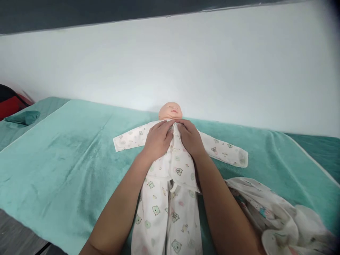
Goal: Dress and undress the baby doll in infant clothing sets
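Note:
A baby doll (171, 110) lies on its back, its head toward the wall. It wears a white printed top (182, 166) with both sleeves spread out sideways, and white printed trousers (154, 212) reach down to the bottom edge. My left hand (160, 138) rests on the chest at the collar, fingers bent against the cloth. Opposite it, my right hand (190, 136) lies on the other side of the front opening. The fingertips of both hands meet near the doll's neck, and whether they pinch the fabric is hidden.
A green cloth (79, 152) covers the surface under the doll. Crumpled white printed fabric (276, 212) lies at the lower right, beside my right forearm. A white wall (170, 63) stands behind. At the far left is a red and black item (10, 106).

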Available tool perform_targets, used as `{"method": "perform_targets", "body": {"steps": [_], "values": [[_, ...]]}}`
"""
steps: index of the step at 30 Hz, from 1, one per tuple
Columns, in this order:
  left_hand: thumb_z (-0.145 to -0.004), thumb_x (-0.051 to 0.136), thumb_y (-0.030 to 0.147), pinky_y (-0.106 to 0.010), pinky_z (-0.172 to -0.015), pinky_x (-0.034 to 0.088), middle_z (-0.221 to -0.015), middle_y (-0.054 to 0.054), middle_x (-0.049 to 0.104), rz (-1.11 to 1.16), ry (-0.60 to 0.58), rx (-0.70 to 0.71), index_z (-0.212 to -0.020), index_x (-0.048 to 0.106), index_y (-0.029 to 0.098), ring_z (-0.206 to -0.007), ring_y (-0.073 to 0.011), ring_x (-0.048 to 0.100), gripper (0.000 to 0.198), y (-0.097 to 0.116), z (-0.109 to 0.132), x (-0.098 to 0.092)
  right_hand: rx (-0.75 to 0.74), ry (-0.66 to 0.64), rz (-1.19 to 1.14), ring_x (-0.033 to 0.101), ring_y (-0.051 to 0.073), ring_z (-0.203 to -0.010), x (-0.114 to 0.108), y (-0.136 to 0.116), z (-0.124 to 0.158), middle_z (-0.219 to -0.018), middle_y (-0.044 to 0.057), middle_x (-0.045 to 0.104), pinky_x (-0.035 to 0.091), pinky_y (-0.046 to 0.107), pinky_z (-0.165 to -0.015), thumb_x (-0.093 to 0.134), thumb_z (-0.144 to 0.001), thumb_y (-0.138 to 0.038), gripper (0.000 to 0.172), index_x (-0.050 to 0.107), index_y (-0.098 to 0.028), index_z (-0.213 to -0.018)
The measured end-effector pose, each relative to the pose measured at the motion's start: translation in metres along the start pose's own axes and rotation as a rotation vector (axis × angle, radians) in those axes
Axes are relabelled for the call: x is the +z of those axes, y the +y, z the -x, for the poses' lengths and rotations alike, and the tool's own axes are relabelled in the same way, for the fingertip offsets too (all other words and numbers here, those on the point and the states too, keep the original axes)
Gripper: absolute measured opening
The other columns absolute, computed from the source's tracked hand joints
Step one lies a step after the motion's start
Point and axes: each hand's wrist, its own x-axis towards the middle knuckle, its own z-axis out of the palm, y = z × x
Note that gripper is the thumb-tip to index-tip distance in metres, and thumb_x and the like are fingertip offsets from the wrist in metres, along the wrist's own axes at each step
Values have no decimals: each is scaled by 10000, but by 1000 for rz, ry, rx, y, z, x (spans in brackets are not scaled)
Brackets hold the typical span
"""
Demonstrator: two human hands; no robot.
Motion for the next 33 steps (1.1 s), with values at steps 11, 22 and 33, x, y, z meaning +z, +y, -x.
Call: {"method": "perform_targets", "body": {"steps": [11, 22, 33], "values": [[-1060, 346, 268, -498, -1249, 350, -1512, -53, 604, 3, -34, -5, -1469, 548, 277, -1481, -243, 472, 456, 6, 2, -4, -44, -50, 20, 598, 295, -1232, -1, 1, -2, -1233, 94, 711, 383, 536, -1141, 459, -922, -378, 316, 706, -248, -1072], [-1062, 337, 271, -497, -1247, 351, -1537, -28, 586, -18, -46, -8, -1478, 537, 307, -1498, -235, 450, 462, 7, 2, -5, 85, -41, -10, 606, 285, -1158, -4, -9, 2, -1181, 72, 706, 405, 506, -1088, 491, -902, -417, 246, 624, -256, -1032], [-1050, 340, 246, -484, -1245, 364, -1510, -36, 604, -24, -43, 25, -1454, 560, 299, -1468, -233, 483, 462, 7, 1, -6, 93, -3, -63, 614, 246, -1065, -3, -11, 3, -1132, 64, 714, 450, 429, -1023, 529, -875, -389, 179, 598, -242, -952]]}}
